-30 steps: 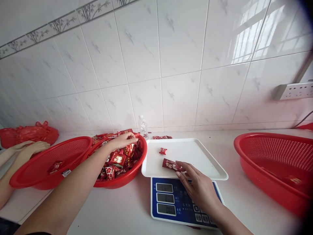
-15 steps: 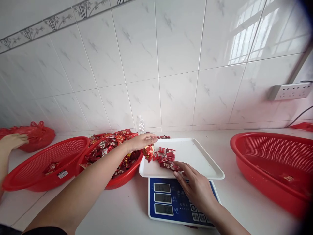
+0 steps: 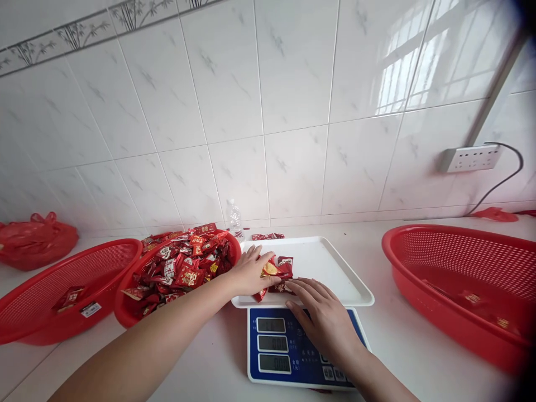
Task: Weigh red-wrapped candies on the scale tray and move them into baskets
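Note:
A small pile of red, dark-red and gold wrapped candies (image 3: 285, 269) lies on the white tray (image 3: 330, 268) of a blue weighing scale (image 3: 268, 326). My left hand (image 3: 252, 272) curves round the pile's left side, with a gold-and-red candy between its thumb and fingers. From the near side, the stretched fingers of my right hand (image 3: 324, 315) touch a dark-red candy, the thumb apart from them over the scale. My palms hide part of the pile, and my right hand covers some of the scale's keys.
Left of the scale is a red basket (image 3: 121, 310) heaped with wrapped candies. Beyond it stands another red basket (image 3: 37, 290) with a few candies, near a red plastic bag (image 3: 37, 243). A large red basket (image 3: 422, 296) is at right. Behind the tray stands a clear bottle (image 3: 233, 218).
My left hand has come down from above the tray's left edge onto the candy pile. My right fingers have straightened along the pile. Another person's hand at far left has left the view.

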### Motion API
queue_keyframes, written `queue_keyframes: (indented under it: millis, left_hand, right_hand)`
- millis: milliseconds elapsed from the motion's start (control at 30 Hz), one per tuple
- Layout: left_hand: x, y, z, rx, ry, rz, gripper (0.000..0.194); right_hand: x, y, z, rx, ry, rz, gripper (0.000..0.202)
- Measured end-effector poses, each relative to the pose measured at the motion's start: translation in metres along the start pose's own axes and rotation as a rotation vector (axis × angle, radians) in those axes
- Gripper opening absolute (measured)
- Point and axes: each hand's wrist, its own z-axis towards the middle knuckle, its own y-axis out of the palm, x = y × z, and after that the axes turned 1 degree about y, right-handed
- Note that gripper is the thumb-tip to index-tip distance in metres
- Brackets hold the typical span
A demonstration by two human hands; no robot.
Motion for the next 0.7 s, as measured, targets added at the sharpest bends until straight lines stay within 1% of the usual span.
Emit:
queue_keyframes:
  millis: [67,133,200,300,333,400,467,533,633,700]
  left_hand:
    - [0.0,0.003,0.004,0.014,0.001,0.028,0.076]
    - [-0.001,0.001,0.006,0.005,0.014,0.029,0.082]
    - [-0.001,-0.003,0.006,-0.012,0.027,-0.042,0.085]
    - [0.0,-0.009,0.004,-0.044,0.003,-0.248,0.072]
    - [0.001,-0.01,0.003,-0.048,-0.022,-0.285,0.067]
    - [0.003,-0.01,0.001,-0.025,-0.068,-0.278,0.061]
    - [0.004,-0.006,-0.001,0.05,-0.078,-0.234,0.06]
    - [0.005,-0.003,-0.003,0.138,-0.06,-0.237,0.058]
    - [0.005,-0.003,-0.005,0.277,-0.045,-0.312,0.051]
    - [0.006,-0.006,-0.008,0.396,-0.02,-0.39,0.045]
  right_hand:
    - [0.0,0.0,0.0,-0.002,0.0,-0.001,0.027]
    - [0.0,0.0,0.0,-0.004,0.0,-0.006,0.026]
    - [0.0,0.0,0.0,-0.012,0.001,-0.017,0.026]
    - [0.0,0.0,0.0,-0.026,0.006,-0.025,0.026]
    - [0.0,-0.001,0.0,-0.03,0.009,-0.023,0.026]
    - [-0.001,-0.002,0.0,-0.039,0.015,-0.017,0.027]
    - [-0.002,-0.003,0.0,-0.047,0.021,-0.01,0.027]
    - [-0.002,-0.004,0.001,-0.05,0.024,-0.006,0.026]
    - [-0.002,-0.003,0.001,-0.051,0.024,0.0,0.026]
    - [-0.001,-0.002,0.0,-0.031,0.031,0.013,0.026]
